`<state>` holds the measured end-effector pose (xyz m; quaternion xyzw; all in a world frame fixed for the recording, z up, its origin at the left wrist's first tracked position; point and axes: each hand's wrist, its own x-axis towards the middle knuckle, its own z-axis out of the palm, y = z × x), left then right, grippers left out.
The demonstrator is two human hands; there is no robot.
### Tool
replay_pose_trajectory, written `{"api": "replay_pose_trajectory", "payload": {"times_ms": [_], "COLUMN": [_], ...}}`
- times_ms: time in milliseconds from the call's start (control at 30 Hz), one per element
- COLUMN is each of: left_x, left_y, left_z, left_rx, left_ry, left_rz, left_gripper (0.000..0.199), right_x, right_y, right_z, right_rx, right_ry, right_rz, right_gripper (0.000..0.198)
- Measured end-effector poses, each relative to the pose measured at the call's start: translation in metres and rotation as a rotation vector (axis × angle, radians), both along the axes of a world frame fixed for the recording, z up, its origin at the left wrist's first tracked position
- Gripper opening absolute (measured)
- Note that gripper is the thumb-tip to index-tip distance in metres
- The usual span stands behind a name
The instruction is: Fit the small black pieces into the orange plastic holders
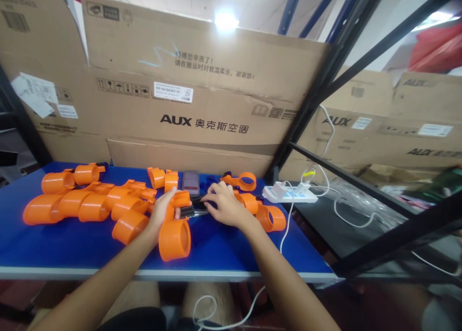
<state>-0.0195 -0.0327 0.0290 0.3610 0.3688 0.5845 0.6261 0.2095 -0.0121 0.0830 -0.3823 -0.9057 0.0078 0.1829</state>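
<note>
My left hand point(163, 210) is closed around an orange plastic holder point(175, 239), whose round cup hangs below the fingers. From its side a black piece point(186, 211) points right, with a shiny metal part beyond it. Just right of that, my right hand point(224, 205) has its fingers bent, thumb and index close together at a small dark item, too blurred to name. A phone-like dark device point(191, 183) lies behind the hands. More orange holders point(249, 202) sit beyond and beside my right hand.
Several orange holders point(94, 206) crowd the left of the blue tabletop point(90, 254). A white power strip point(288, 192) with cables stands at the right edge, beside a black metal frame post point(306, 95). A large cardboard box point(216, 105) walls off the back.
</note>
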Motion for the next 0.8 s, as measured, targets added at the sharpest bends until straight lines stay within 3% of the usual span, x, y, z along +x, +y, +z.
{"api": "replay_pose_trajectory", "payload": {"times_ms": [167,267,300,367,533,633,733,800], "left_x": [0.004,0.012,0.015,0.022,0.013,-0.035,-0.118,-0.182], "left_y": [-0.001,-0.003,-0.004,-0.010,-0.022,-0.008,0.025,0.047], "left_z": [-0.001,0.002,0.005,0.014,0.046,0.068,0.090,0.100], "left_rx": [0.077,0.066,0.051,0.026,0.110,0.269,0.435,0.428], "left_ry": [-0.058,-0.143,-0.164,-0.170,-0.067,0.263,0.817,1.241], "left_rz": [0.048,0.150,0.188,0.229,0.123,0.197,0.395,0.559], "left_gripper": [0.051,0.053,0.054,0.056,0.060,0.058,0.061,0.070], "right_x": [-0.007,-0.015,-0.019,-0.025,-0.028,-0.029,-0.035,-0.042], "right_y": [-0.040,-0.067,-0.074,-0.081,-0.074,-0.059,-0.042,-0.028], "right_z": [0.016,0.015,0.013,0.010,0.012,0.020,0.023,0.022], "right_rx": [-0.220,-0.310,-0.325,-0.338,-0.439,-0.546,-0.632,-0.688], "right_ry": [0.328,0.355,0.363,0.417,0.705,0.890,1.039,1.128], "right_rz": [0.234,0.297,0.293,0.283,0.288,0.235,0.155,0.103], "right_gripper": [0.036,0.085,0.092,0.087,0.070,0.060,0.055,0.054]}}
